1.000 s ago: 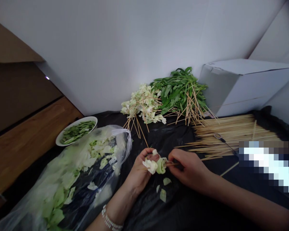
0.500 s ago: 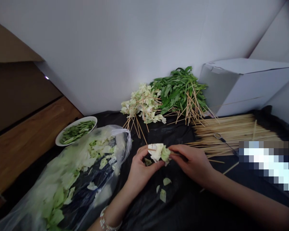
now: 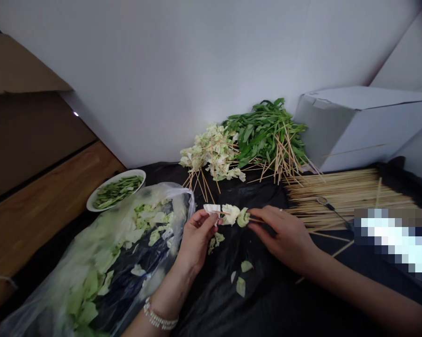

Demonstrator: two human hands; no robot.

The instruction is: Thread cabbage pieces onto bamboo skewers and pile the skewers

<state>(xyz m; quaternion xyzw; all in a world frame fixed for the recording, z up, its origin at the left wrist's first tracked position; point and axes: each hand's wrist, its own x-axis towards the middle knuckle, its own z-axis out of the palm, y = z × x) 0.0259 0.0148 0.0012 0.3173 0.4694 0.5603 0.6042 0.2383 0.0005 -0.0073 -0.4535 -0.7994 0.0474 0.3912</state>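
Note:
My right hand pinches a thin wooden skewer that points left. Threaded on it are pale cabbage pieces, with a greener curled one close to my right fingers. My left hand is closed on a white cabbage leaf piece at the skewer's left end. Below my hands, a few loose cabbage scraps lie on the black plastic sheet. To the left is a clear plastic bag holding many cut cabbage leaves.
Filled cabbage skewers and leafy green skewers are heaped against the wall. Bare skewers lie at the right, with a ring-handled tool on them. A white box stands behind. A bowl of green beans sits left.
My left hand has shifted left and now holds a white cabbage piece at the skewer's end. The threaded pieces are more spread out. The view has shifted slightly.

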